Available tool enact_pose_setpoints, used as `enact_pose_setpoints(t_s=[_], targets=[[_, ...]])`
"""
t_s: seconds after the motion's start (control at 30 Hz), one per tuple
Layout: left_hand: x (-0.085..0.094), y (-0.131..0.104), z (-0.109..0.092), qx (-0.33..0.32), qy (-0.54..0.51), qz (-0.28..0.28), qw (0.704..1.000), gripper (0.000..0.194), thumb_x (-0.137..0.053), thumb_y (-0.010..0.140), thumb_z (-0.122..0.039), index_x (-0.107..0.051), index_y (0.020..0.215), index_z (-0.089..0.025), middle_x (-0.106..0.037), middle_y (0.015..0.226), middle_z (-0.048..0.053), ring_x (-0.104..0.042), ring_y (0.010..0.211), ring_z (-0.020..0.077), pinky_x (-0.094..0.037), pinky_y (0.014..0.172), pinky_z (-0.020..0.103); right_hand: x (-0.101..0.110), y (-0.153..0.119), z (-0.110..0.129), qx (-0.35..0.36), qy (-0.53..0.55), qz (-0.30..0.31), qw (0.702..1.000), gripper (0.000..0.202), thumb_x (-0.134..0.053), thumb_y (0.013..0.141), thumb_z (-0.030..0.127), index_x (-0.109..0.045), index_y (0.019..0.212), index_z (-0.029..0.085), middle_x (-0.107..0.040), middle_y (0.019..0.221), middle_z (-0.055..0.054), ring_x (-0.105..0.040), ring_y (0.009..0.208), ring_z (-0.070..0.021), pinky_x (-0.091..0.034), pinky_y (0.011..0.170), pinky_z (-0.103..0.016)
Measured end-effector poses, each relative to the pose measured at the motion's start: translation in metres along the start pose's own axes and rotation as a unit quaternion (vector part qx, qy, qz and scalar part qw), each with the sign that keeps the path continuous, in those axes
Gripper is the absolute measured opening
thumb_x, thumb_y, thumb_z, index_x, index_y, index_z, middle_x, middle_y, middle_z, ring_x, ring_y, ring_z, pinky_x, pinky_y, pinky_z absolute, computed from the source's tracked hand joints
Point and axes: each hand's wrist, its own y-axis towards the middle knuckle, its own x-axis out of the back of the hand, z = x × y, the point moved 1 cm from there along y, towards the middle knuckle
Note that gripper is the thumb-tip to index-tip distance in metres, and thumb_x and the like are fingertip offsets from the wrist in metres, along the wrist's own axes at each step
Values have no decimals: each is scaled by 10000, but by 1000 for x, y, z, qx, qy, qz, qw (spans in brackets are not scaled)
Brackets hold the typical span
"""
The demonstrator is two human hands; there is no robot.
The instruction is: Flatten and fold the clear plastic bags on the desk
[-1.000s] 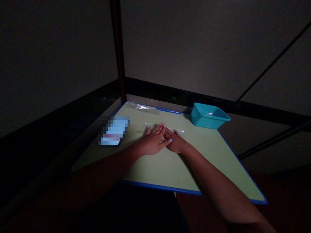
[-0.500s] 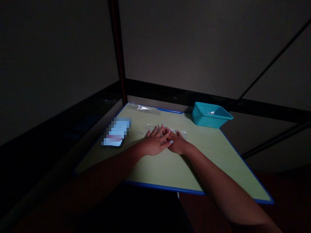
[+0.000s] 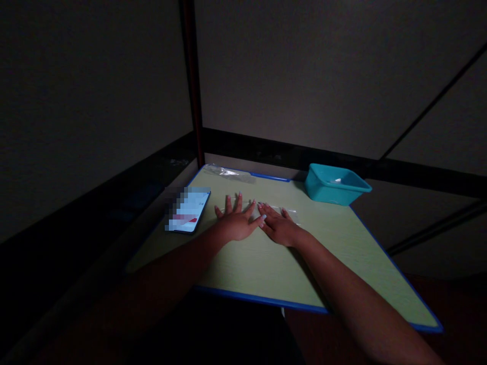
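Observation:
A clear plastic bag [image 3: 291, 213] lies flat near the middle of the pale green table [image 3: 262, 263]. My left hand [image 3: 236, 223] is spread palm down over its left part, fingers apart. Palm down on its right part rests my right hand [image 3: 279, 226], fingers stretched out, with the little finger apart from the others. The tip of my left thumb is beside or touching the right hand's thumb side; the exact contact is unclear. Both palms hide much of the bag, and neither hand grips anything.
A phone [image 3: 190, 210] with a lit, partly blurred screen lies at the table's left. Another crumpled clear plastic piece [image 3: 230, 174] is at the back left edge. A turquoise basket [image 3: 331, 191] stands at the back right corner. Dark walls border the table's back and left.
My left hand has moved left, off the fingers of my right hand, and its fingers have spread wider. The whole view has shifted slightly.

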Motion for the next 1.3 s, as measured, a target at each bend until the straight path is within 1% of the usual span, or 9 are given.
enact_pose_setpoints(t_s=[0.1,0.17,0.27,0.33,0.47,0.67,0.87,1.13,1.3], targets=[[1,-4,-5,-40,15,-33,999,699,-189,856,-677,-119,1452,-319,51,1525,93,70,1362,398,-91,960,721,-2,1,0,0,-3,0,1000,620,-199,932,454,-71,1467,168,-89,1517,-78,-82,1390,-221,-79,1068,-587],[1,-5,-12,-112,27,-41,992,675,-179,895,-614,-87,1461,-259,28,1525,104,53,1386,314,-89,1025,645,-2,1,0,1,-3,3,1000,615,-247,926,404,-71,1467,171,-80,1517,-91,-94,1389,-226,-83,1067,-584],[-5,-4,-22,-224,36,-20,974,650,-149,928,-548,-60,1464,-191,-43,1524,106,5,1400,224,-85,1087,537,-2,2,1,20,-4,9,1000,656,-367,883,329,-79,1466,237,-70,1520,-78,-86,1388,-249,-74,1053,-609],[-10,-1,-25,-253,43,-4,966,653,-134,931,-541,-67,1462,-168,-81,1520,109,-14,1401,209,-85,1097,511,-1,2,2,28,-6,14,999,685,-419,855,307,-100,1461,275,-69,1521,-68,-79,1387,-265,-64,1044,-623],[-14,5,-24,-227,45,2,973,660,-113,926,-559,-95,1461,-172,-85,1518,124,-14,1399,239,-78,1082,539,1,2,4,11,9,20,1000,651,-387,871,319,-115,1461,271,-47,1523,-62,-74,1389,-254,-78,1046,-616],[-11,7,-18,-210,36,0,977,700,-118,914,-591,-70,1464,-160,-110,1507,177,-8,1393,264,-148,1082,471,3,1,6,2,14,18,1000,621,-307,903,339,-66,1467,247,-42,1525,-46,-57,1392,-235,-93,1049,-613],[-12,10,-7,-167,63,-3,984,699,-111,908,-597,-96,1462,-172,-137,1511,129,-77,1396,249,-153,1076,510,4,0,6,-12,-5,22,1000,617,-258,921,376,-56,1470,182,-52,1520,-73,-70,1392,-220,-76,1065,-589],[-9,18,9,-83,114,-18,990,706,-130,921,-554,-187,1441,-80,-125,1505,142,-100,1395,226,-176,1096,434,7,-2,8,-14,15,20,1000,629,-169,932,483,-51,1469,180,-59,1520,-61,-56,1393,-214,-50,1067,-585],[-3,18,13,-14,114,-3,993,711,-116,907,-569,-176,1446,-110,-92,1513,98,-92,1397,223,-144,1088,522,7,-2,9,-15,15,21,1000,628,-174,932,479,-54,1469,175,-44,1519,-62,-56,1394,-204,-54,1063,-591]])
